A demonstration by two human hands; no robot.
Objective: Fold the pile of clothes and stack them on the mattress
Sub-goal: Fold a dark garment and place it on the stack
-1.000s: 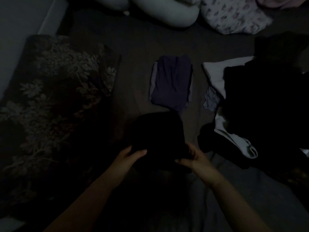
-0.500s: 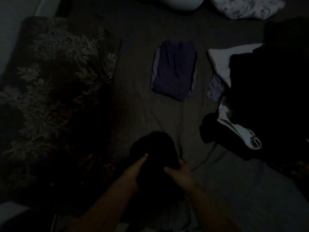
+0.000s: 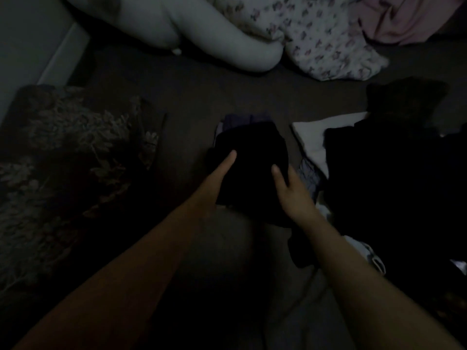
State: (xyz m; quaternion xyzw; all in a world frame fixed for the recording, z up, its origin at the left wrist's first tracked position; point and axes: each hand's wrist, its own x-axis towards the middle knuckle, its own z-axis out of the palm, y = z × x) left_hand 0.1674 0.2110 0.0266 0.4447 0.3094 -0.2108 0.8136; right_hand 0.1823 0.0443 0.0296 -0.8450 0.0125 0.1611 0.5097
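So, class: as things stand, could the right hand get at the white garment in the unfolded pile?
Probably yes. The right hand holds the black folded garment beside the pile, and the white garment lies partly exposed just to its right, though dark clothes cover its far side.

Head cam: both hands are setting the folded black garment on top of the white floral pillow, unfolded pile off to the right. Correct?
Not quite. In the head view the left hand and right hand are setting the folded black garment on top of the folded purple garment, not the white floral pillow, which lies farther away. The unfolded pile is off to the right, as stated.
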